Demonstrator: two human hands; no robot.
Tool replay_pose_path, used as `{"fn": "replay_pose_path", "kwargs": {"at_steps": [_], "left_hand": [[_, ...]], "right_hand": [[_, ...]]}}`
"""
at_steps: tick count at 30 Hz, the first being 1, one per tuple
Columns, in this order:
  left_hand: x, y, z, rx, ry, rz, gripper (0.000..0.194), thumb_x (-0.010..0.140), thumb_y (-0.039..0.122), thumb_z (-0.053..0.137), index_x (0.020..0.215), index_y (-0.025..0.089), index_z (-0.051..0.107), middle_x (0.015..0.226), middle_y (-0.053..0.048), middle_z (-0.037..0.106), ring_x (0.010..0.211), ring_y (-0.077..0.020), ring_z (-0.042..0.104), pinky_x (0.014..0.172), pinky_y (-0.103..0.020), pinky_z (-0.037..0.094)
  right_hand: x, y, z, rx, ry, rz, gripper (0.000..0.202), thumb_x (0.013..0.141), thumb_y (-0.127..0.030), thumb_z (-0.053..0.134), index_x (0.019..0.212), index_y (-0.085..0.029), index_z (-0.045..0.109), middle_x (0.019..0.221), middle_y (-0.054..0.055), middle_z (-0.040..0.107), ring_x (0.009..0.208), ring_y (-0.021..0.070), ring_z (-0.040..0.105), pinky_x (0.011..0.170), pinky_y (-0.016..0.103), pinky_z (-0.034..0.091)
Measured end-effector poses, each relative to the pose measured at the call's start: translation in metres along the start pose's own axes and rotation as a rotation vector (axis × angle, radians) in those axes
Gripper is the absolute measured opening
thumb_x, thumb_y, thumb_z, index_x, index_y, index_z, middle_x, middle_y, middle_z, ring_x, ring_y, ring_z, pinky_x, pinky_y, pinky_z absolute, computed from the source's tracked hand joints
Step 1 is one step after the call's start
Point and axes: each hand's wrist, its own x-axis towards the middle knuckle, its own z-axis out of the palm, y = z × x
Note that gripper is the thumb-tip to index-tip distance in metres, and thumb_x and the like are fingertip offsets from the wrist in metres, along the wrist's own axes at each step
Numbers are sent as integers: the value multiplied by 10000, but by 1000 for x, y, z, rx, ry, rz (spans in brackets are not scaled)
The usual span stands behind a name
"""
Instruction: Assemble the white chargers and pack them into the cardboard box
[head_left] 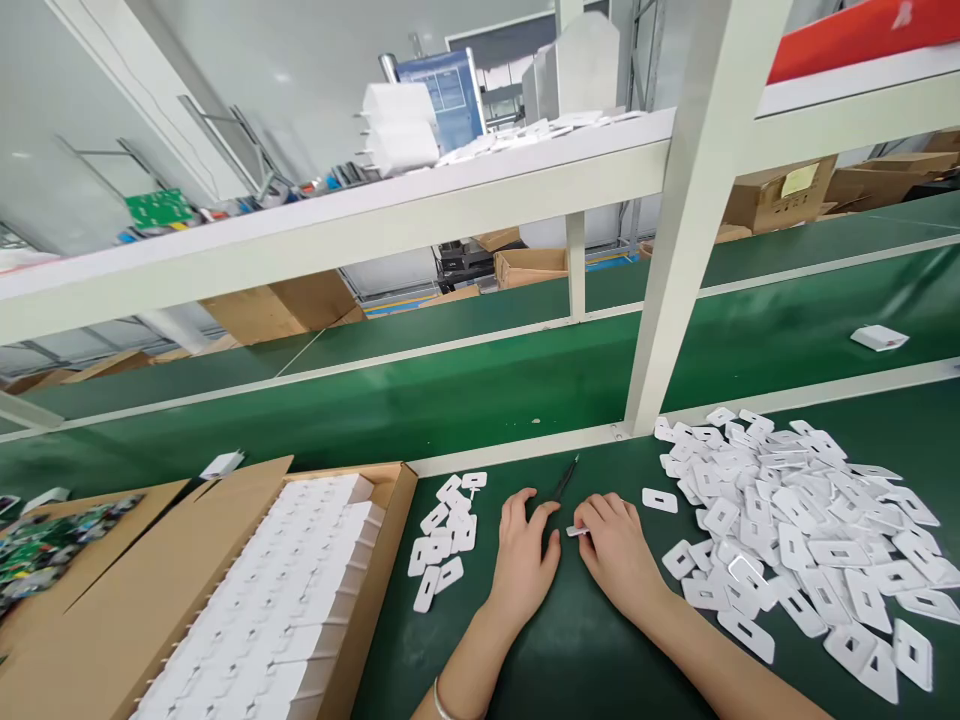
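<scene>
My right hand (pixel 613 545) pinches a small white plate (pixel 576 531) by its right end, low over the green table. Just left of it, my left hand (pixel 527 560) rests with its fingers apart and nothing in them. A dark pen-like tool (pixel 567 478) lies between and behind the hands. One white plate with a slot (pixel 660 500) lies right of my right hand. Further right spreads a large heap of similar white plates (pixel 787 530). A smaller group of white plates (pixel 439 545) lies left of my left hand.
A cardboard box (pixel 394 530) with rows of white housings stands at the left. Beyond it, green circuit boards (pixel 52 550) lie on cardboard. A pale post (pixel 675 230) and a shelf (pixel 337 220) stand behind the table (pixel 585 660).
</scene>
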Motion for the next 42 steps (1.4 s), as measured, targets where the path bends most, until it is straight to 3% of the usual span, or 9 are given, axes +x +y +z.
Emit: {"fn": "replay_pose_path", "kwargs": {"at_steps": [8, 13, 17, 26, 33, 37, 42], "left_hand": [[2, -3, 3, 52, 7, -25, 476, 971, 191, 531, 1440, 264, 568, 1520, -99, 541, 1449, -339, 445, 1198, -581, 440], [1, -4, 3, 44, 11, -13, 470, 990, 212, 505, 1451, 273, 569, 1537, -96, 540, 1449, -342, 451, 1187, -593, 448], [1, -6, 4, 49, 6, 1, 490, 984, 210, 508, 1466, 285, 560, 1555, -79, 540, 1452, -341, 448, 1195, -594, 438], [0, -6, 6, 83, 13, -32, 477, 988, 233, 522, 1461, 278, 573, 1631, -82, 454, 1489, -362, 402, 1195, -597, 428], [0, -9, 8, 65, 24, -24, 502, 993, 240, 521, 1493, 283, 547, 1581, -85, 510, 1480, -353, 414, 1206, -584, 421], [1, -8, 8, 57, 37, -40, 511, 982, 235, 534, 1493, 238, 538, 1559, -109, 528, 1464, -352, 433, 1211, -589, 417], [1, -9, 11, 52, 38, -92, 540, 994, 277, 528, 1527, 198, 488, 1644, -126, 436, 1515, -376, 378, 1212, -610, 419]], "right_hand": [[-3, -4, 0, -26, -23, 5, 150, 943, -91, 534, 938, -214, 620, 1019, 68, 659, 991, 260, 586, 870, 416, 453], [-4, -3, 4, -61, -19, 13, 173, 934, -133, 547, 1045, -216, 650, 1268, 114, 683, 1191, 316, 587, 975, 493, 484], [-6, 1, 10, -87, -12, 29, 291, 929, -168, 558, 1194, -213, 668, 1451, 119, 642, 1363, 355, 527, 1084, 562, 463], [0, 4, 20, -135, -43, 85, 491, 990, -311, 532, 1463, -191, 591, 1583, 123, 549, 1503, 361, 437, 1234, 634, 312], [4, 3, 19, -152, -39, 111, 447, 989, -328, 557, 1407, -181, 613, 1542, 152, 574, 1487, 376, 439, 1230, 647, 296], [2, 2, 18, -183, 45, 114, 318, 956, -310, 597, 1243, -183, 649, 1407, 182, 625, 1417, 389, 485, 1198, 640, 332], [-1, 5, 13, -175, 82, 125, 137, 949, -270, 608, 1055, -186, 633, 1281, 178, 639, 1360, 385, 512, 1164, 633, 363]]}}
